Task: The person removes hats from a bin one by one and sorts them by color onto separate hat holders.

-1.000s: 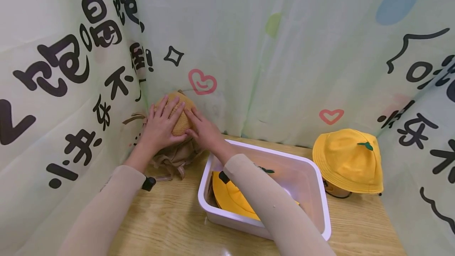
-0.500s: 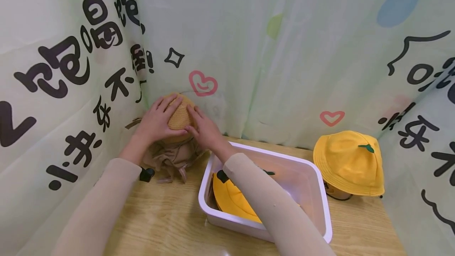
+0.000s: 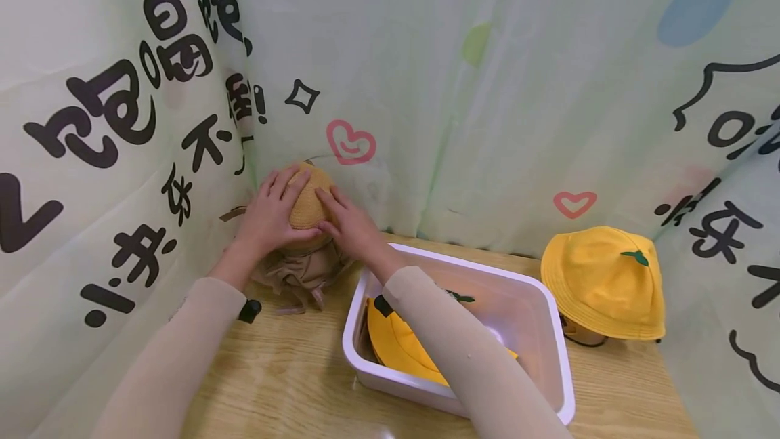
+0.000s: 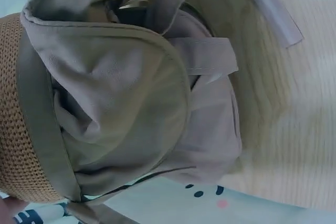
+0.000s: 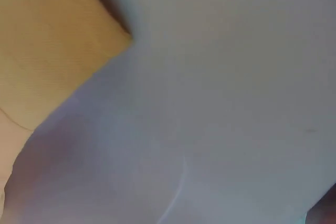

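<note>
A straw sun hat with a tan woven crown (image 3: 311, 203) sits in the back left corner. Its soft brown cloth brim (image 3: 307, 266) hangs in folds below. My left hand (image 3: 266, 215) rests on the crown's left side, fingers spread over the top. Against the right side lies my right hand (image 3: 351, 223), its fingers fairly straight and its thumb near the left thumb. In the left wrist view the woven crown (image 4: 16, 114) is at the edge, with the draped brim (image 4: 115, 82) and a loose cloth strap (image 4: 268, 9). Whatever supports the hat is hidden.
A white plastic tub (image 3: 551, 330) stands right of the straw hat, holding a yellow hat (image 3: 396, 341) under my right forearm. Another yellow bucket hat (image 3: 600, 280) with a green sprout sits on a support at the right. Printed curtains (image 3: 390, 53) enclose the wooden table (image 3: 286, 371).
My left hand has slid slightly down the crown's left side, and its fingers bend a little more. The right hand stays at the right side. The view has shifted slightly.
</note>
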Motion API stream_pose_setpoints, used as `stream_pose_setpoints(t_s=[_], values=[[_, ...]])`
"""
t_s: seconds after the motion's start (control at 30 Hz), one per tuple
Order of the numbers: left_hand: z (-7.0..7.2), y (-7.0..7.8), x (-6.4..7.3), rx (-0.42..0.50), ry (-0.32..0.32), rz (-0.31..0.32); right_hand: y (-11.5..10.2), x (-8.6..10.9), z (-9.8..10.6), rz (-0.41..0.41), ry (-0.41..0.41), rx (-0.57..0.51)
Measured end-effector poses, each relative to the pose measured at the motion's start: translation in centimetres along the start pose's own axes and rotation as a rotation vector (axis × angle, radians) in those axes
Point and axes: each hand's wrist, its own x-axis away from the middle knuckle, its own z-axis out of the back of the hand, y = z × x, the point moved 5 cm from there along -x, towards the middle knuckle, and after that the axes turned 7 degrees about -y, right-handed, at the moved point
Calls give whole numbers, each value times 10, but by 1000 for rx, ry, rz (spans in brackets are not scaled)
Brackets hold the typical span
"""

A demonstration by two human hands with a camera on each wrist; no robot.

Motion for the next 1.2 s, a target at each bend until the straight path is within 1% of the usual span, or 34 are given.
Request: stream_pose_setpoints(t_s=[0.1, 0.2, 0.27, 0.37, 0.43, 0.57, 0.7, 0.8, 0.87, 0.93, 1.0, 1.07, 1.2], values=[[2, 4, 2, -55, 40, -39, 0, 3, 1, 16, 11, 23], [5, 7, 2, -98, 56, -102, 0, 5, 3, 21, 14, 31], [5, 6, 2, -118, 54, -145, -1, 2, 3, 20, 10, 31], [4, 5, 1, -110, 57, -191, -1, 1, 2, 11, -8, 33], [2, 4, 0, -91, 74, -206, -1, 0, 1, 4, -14, 32], [-1, 6, -1, -44, 106, -210, 0, 1, 0, -9, -22, 18], [-1, 7, 0, -22, 94, -204, 1, 2, -4, -18, -25, 20], [5, 4, 0, 13, 43, -192, 1, 2, -5, -15, 2, 24], [9, -1, 1, 29, -4, -180, -1, 2, -4, 5, 34, 39], [13, -5, 2, 41, -51, -166, -5, 1, -3, 33, 54, 72], [13, -8, 3, 40, -70, -162, -9, -1, -3, 64, 57, 114], [11, -10, 3, 51, -68, -169, -10, -4, -5, 83, 41, 140], [6, -10, 1, 78, -29, -188, -5, -8, -10, 77, 6, 121]])
